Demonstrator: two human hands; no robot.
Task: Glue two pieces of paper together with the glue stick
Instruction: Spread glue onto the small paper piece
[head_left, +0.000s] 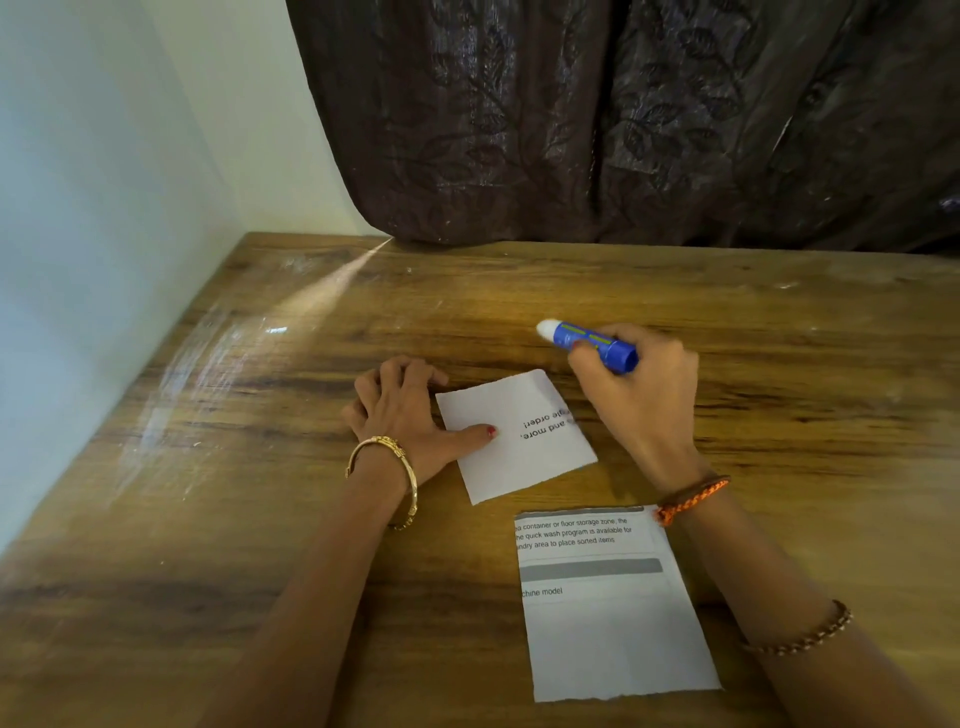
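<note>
A small white paper piece (519, 447) with upside-down print lies in the middle of the wooden table (260, 467). My left hand (405, 410) rests flat at its left edge, thumb pressing down on the sheet. My right hand (639, 395) hovers just right of and above that piece, gripping a blue glue stick (592, 345) whose white tip points left, clear of the paper. A larger printed paper piece (608, 603) lies nearer to me, partly under my right forearm.
A dark patterned curtain (623, 130) hangs along the table's far edge. A pale wall (93, 234) runs along the left side. Bare wood spreads to the left and right of the papers.
</note>
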